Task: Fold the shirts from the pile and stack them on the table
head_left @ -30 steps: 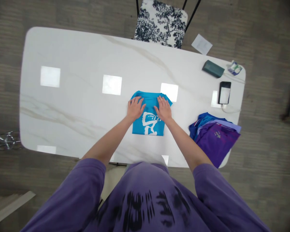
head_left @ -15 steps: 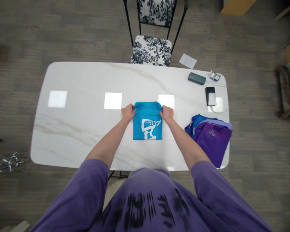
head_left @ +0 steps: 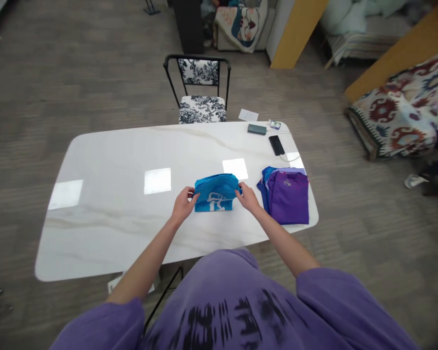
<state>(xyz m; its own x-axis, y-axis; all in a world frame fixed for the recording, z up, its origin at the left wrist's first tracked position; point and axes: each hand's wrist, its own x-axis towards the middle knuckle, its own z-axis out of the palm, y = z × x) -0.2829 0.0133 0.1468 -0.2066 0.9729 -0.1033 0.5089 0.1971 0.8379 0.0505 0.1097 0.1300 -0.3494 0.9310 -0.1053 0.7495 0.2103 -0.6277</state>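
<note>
A folded blue T-shirt (head_left: pixel 215 194) with white lettering is held between my two hands over the white table. My left hand (head_left: pixel 184 201) pinches its left edge, thumb on top. On the opposite side my right hand (head_left: pixel 246 195) grips the right edge in the same way. The far part of the shirt is lifted and bulges, while its near edge seems to lie low at the table. To the right of my right hand lies a stack of shirts, with a purple shirt (head_left: pixel 289 197) uppermost and blue ones partly showing beneath.
The white marbled table (head_left: pixel 105 160) has rounded corners. At its far right are a dark glasses case (head_left: pixel 257 129), a small packet (head_left: pixel 275 125) and a black phone (head_left: pixel 276 145) with a cable. A patterned chair (head_left: pixel 202 108) stands beyond the far edge, near a paper sheet (head_left: pixel 248 115).
The blue T-shirt's far edge has come up off the table, and the shirt now bends between both hands. My view has tilted up and turned toward the right.
</note>
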